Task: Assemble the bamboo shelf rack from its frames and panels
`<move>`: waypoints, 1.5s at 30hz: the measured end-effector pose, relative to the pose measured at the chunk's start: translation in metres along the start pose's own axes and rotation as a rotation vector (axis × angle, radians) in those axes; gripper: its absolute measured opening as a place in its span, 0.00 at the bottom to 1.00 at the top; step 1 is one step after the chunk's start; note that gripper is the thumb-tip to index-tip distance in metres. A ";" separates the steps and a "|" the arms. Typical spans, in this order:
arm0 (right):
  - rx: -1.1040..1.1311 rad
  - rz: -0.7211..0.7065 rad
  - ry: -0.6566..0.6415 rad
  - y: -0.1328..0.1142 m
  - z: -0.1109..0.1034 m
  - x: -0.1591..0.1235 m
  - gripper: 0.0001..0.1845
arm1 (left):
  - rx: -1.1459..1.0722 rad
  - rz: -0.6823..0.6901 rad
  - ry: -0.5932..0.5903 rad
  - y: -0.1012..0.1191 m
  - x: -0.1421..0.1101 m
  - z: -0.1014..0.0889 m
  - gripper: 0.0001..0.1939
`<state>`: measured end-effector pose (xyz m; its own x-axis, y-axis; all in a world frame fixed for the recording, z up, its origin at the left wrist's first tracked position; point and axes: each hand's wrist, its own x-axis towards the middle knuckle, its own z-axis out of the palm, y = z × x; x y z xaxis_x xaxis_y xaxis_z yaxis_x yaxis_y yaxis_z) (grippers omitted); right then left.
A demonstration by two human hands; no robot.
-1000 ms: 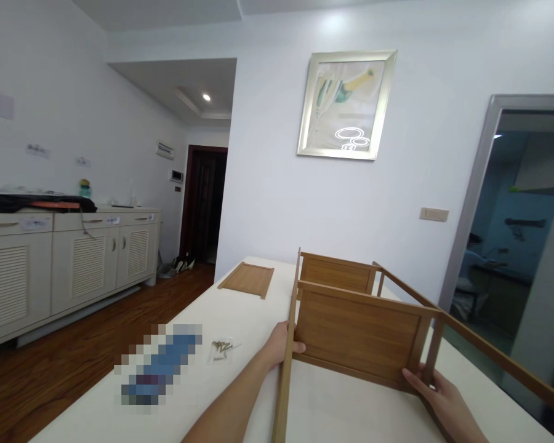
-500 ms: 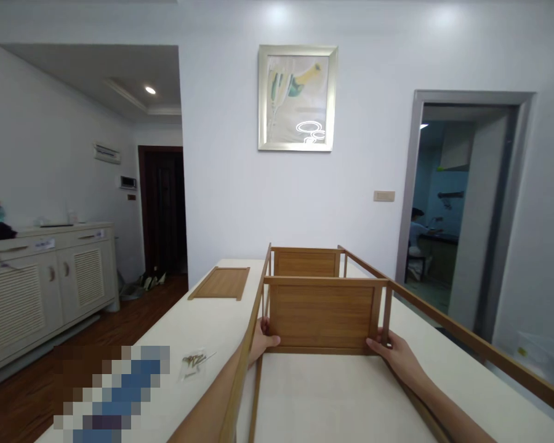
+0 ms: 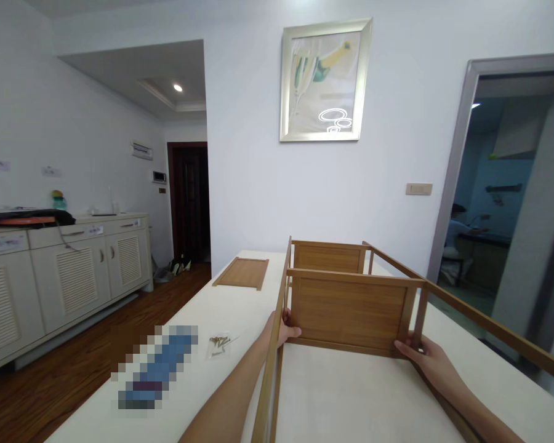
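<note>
A brown wooden shelf frame (image 3: 493,323) lies on a white table (image 3: 351,394), its long rails running toward me. Across it stands a shelf panel (image 3: 351,311), upright between the rails. At the panel's lower left corner, my left hand (image 3: 286,327) is closed with the thumb on the near face; its fingers are partly hidden behind the rail. My right hand (image 3: 420,352) grips the lower right corner in the same way, beside a short upright. Farther back, a second panel (image 3: 327,258) spans the end of the frame.
A loose wooden panel (image 3: 242,273) lies flat at the table's far left. Nearer is a small clear bag of screws (image 3: 220,343), beside a pixelated blue item (image 3: 161,367). A white cabinet (image 3: 83,264) stands left. Through the right doorway, a person (image 3: 455,231) is visible.
My view has turned left, so the scene sits farther right and more of the cabinet shows. Both hands keep their hold at the panel's lower corners.
</note>
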<state>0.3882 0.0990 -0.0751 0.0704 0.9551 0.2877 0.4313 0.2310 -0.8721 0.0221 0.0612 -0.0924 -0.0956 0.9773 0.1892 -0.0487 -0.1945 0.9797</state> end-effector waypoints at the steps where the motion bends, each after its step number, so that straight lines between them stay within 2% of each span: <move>1: -0.002 0.002 -0.001 0.001 0.000 0.000 0.23 | 0.000 -0.001 0.001 0.000 0.000 0.000 0.21; 8: -0.020 -0.042 0.022 -0.001 0.000 -0.002 0.23 | -0.005 -0.010 0.001 0.001 -0.002 0.000 0.22; 17: 0.090 -0.057 0.035 0.009 0.000 -0.001 0.21 | -0.055 -0.022 -0.060 0.002 -0.003 0.000 0.25; 22: 0.170 -0.057 0.035 0.016 -0.001 0.003 0.21 | -0.066 -0.039 0.007 -0.002 0.000 -0.001 0.27; 30: 0.262 -0.024 0.013 0.019 0.000 0.002 0.23 | -0.079 -0.027 0.048 -0.016 0.006 -0.002 0.26; 40: 0.233 -0.032 0.022 0.015 -0.001 -0.001 0.22 | -0.100 -0.086 0.003 -0.013 0.007 -0.004 0.27; 45: 0.213 -0.040 0.013 0.015 -0.002 0.001 0.20 | -0.100 -0.083 0.017 -0.010 0.006 -0.002 0.27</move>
<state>0.3964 0.1029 -0.0871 0.0693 0.9423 0.3275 0.2343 0.3038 -0.9235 0.0197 0.0687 -0.1011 -0.1044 0.9888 0.1062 -0.1556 -0.1217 0.9803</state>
